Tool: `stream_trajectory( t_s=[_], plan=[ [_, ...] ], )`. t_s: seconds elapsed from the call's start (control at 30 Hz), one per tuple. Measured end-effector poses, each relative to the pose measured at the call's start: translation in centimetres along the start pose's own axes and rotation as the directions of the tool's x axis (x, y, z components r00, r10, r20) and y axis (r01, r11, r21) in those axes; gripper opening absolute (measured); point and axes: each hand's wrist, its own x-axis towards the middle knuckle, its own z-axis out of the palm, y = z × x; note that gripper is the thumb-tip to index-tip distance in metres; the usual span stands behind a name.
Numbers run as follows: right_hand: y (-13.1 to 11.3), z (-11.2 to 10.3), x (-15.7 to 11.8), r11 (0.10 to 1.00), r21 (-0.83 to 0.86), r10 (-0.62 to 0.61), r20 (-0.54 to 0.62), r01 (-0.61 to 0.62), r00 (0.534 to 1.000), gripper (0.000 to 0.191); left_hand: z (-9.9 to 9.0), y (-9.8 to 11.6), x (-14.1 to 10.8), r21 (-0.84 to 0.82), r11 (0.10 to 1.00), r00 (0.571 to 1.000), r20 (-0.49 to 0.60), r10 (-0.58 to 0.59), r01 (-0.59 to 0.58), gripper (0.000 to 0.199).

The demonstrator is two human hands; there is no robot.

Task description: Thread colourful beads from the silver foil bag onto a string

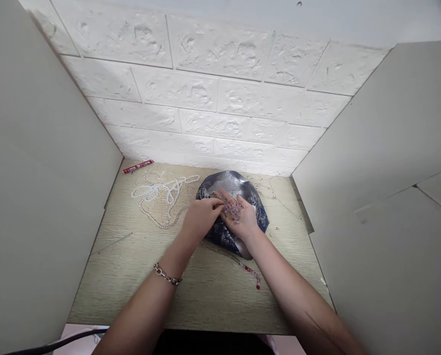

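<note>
Palm up over a dark blue and silver bag (262, 213), my right hand (243, 217) cups a small heap of pink and clear beads (232, 210). My left hand (204, 215) is beside it, its thumb and fingertips pinched together at the edge of the right palm; whatever is between them is too small to make out. A bead strand (247, 267) with red and pink beads at its end lies on the table, coming out from near the bag's lower edge. White and silvery bead strands (157, 190) lie in loops left of the bag.
A red narrow item (138, 166) sits at the table's back left. Thin beaded strands (267, 190) lie right of the bag. Grey panels (383, 197) flank the wooden table (131, 281), and a white brick-patterned wall (198, 93) stands behind it.
</note>
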Motion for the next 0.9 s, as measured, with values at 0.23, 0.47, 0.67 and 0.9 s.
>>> stream_trajectory(
  t_s=[0.23,0.47,0.67,0.9],
  plan=[
    [0.13,-0.06,0.15,0.998,-0.061,-0.022,-0.023,0.020,0.999,0.041,0.27,0.24,0.06,0.051,0.999,1.000,0.003,0.002,-0.002,0.024],
    [0.23,0.35,-0.02,0.996,-0.088,-0.027,-0.024,0.024,0.999,0.041,0.37,0.37,0.26,0.072,0.997,1.000,0.010,-0.006,0.005,0.019],
    [-0.18,0.23,-0.11,0.998,-0.061,-0.025,-0.004,0.025,1.000,0.040,0.90,-0.13,0.50,-0.050,0.999,0.999,-0.048,-0.023,0.020,0.017],
    [-0.72,-0.62,-0.22,0.692,-0.704,-0.313,-0.091,0.161,0.945,0.016,0.72,0.58,0.42,-0.182,0.982,0.984,-0.159,-0.080,0.051,0.022]
  ],
)
